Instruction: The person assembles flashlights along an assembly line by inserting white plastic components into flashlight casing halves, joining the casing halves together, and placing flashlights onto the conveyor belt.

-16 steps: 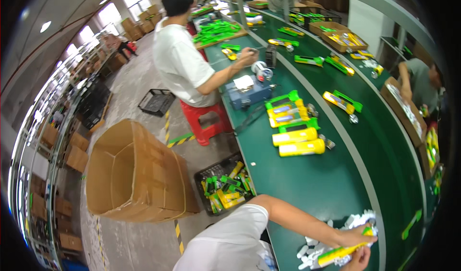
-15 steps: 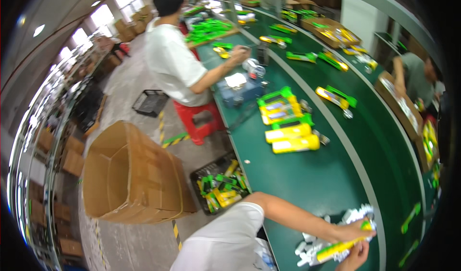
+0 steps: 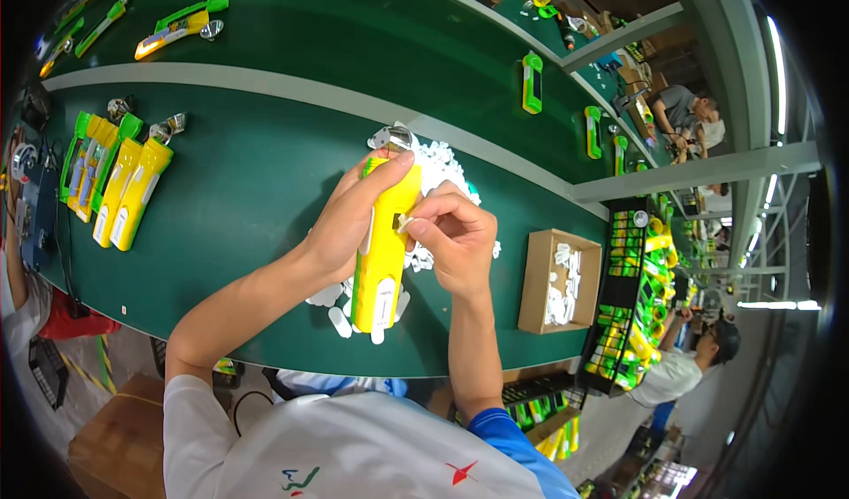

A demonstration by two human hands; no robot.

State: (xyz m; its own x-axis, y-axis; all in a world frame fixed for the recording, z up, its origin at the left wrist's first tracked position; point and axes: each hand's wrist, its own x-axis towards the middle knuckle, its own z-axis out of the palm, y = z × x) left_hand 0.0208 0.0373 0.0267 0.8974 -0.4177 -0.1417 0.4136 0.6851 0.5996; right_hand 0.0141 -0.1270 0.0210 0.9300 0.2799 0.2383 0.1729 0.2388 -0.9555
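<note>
Upright before me is a yellow and green flashlight (image 3: 386, 242) with a shiny metal end at the top. My left hand (image 3: 349, 211) is wrapped round its upper part, thumb across the front. At a small dark opening in the yellow body, my right hand (image 3: 460, 238) pinches a small white piece (image 3: 405, 222) between thumb and forefinger. Small white plastic parts (image 3: 439, 165) are heaped on the green bench behind the flashlight. More white pieces (image 3: 340, 322) lie beside its lower end.
Several yellow and green flashlights (image 3: 133, 194) lie at the left of the bench (image 3: 239, 278). A cardboard box (image 3: 535, 282) of white parts stands right, beside a black crate (image 3: 610, 322) of flashlights. A conveyor belt (image 3: 354, 30) carries more beyond a grey rail (image 3: 265, 79). Co-workers (image 3: 690, 357) sit at right.
The view has swung from the left side of the line to my own bench, so the hands and flashlight now appear in the middle. The flashlight stays in my left hand.
</note>
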